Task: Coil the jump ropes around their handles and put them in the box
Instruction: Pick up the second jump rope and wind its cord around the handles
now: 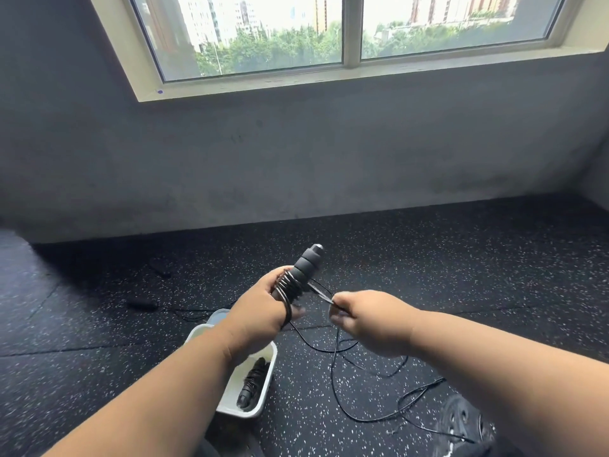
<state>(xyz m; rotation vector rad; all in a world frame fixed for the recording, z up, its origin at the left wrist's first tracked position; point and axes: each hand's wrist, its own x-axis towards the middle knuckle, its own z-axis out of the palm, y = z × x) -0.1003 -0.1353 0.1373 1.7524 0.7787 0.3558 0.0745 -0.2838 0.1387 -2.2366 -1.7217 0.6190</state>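
Two bare hands work above a black rubber floor (461,265) flecked with white, which runs back to a dark grey wall (296,153) under a wide white-framed window (349,44). At far left, two short black handles (142,305) of another rope lie on the floor, well apart from the hands, with a thin cord trailing right from the nearer one. Right of them, near the person, sits a white rectangular plastic box (260,404); its left rim is hidden under the left forearm, and one black jump rope already wound into a bundle (252,384) lies inside along its right wall. The left hand (263,305) grips the lower end of a thick black foam-covered handle pair (304,268), tilted up and to the right, with several turns of thin black cord (286,285) wrapped round it and one loop passing over the wrist. Just right, the right hand (365,319) pinches the free cord between curled fingers, a short taut stretch joining it to the handles. From there the loose black cord (362,384) drops and sprawls in open loops over the floor at near right, reaching a dark patterned shoe (461,420) at the bottom edge. Bare floor lies open beyond the hands up to the wall.
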